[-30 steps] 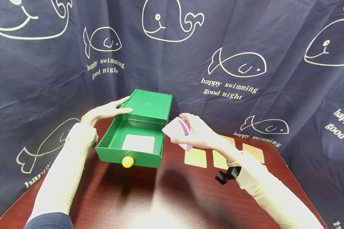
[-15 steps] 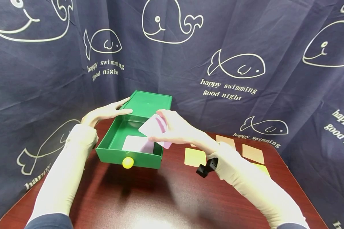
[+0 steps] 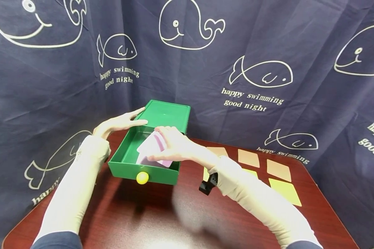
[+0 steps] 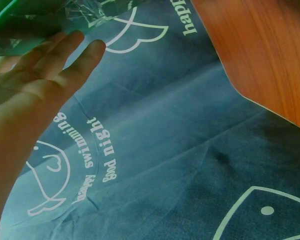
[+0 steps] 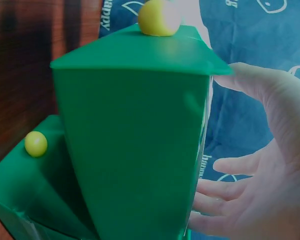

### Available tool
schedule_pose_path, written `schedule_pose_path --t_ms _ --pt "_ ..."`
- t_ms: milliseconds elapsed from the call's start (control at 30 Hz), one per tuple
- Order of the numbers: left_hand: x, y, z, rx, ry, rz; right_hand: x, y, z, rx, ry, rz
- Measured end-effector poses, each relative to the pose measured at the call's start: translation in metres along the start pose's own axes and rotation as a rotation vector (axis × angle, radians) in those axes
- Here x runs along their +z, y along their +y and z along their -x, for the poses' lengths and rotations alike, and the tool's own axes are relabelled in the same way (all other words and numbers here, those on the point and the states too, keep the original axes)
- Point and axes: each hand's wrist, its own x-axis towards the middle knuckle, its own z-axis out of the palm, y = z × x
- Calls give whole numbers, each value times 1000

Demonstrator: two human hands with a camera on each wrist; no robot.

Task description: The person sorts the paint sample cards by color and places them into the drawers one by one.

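Note:
A green drawer point(image 3: 162, 177) with a yellow knob point(image 3: 142, 178) stands pulled out of its green cabinet point(image 3: 168, 114). My right hand point(image 3: 178, 144) is over the drawer and grips pale pink square cards point(image 3: 150, 144) with rounded corners, held at a tilt. Beneath them, partly covered, another pale card point(image 3: 141, 160) lies on the drawer's floor. On the cabinet's top left edge rests my left hand point(image 3: 119, 123), its fingers extended. In the right wrist view, the drawer point(image 5: 130, 150) hides the cards and part of my right hand point(image 5: 272, 195). The left wrist view shows my left hand point(image 4: 37, 90) against the green cabinet.
To the right, peach cards point(image 3: 278, 169) and yellow cards point(image 3: 285, 191) lie in rows on the brown table point(image 3: 162, 231). A second drawer knob point(image 5: 36, 144) shows low in the right wrist view. A dark blue curtain point(image 3: 205, 79) with fish drawings hangs behind.
My right hand has carried the pink cards leftward, from beside the drawer to over its inside, and slightly down. My left hand keeps its place on the cabinet.

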Motion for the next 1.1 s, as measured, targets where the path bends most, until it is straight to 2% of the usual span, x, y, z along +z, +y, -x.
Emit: schedule_pose_path --t_ms 267,433,533,600,767,867,933,1000,1067,1100 --pt "1 0 2 13 -7 22 16 0 -1 -26 -29 28" --pt "3 -1 2 34 -12 23 17 2 4 -45 7 -29" --pt "4 -2 1 36 -11 11 14 3 13 -86 98 -97" --pt "3 -2 0 33 -5 1 13 1 22 -143 186 -143" --pt "1 -1 -2 33 3 -3 10 -13 50 -361 410 -267" --pt "0 0 -2 38 -8 -7 17 -25 69 -482 475 -354" --pt "0 1 -1 43 -10 -13 27 -32 79 -536 457 -424" --pt "0 1 0 46 -9 -9 39 -40 87 -548 402 -506" --pt "-1 1 1 40 -4 -5 55 -46 92 -509 312 -614" --pt "-1 1 1 41 -6 -4 63 -49 94 -454 255 -678"
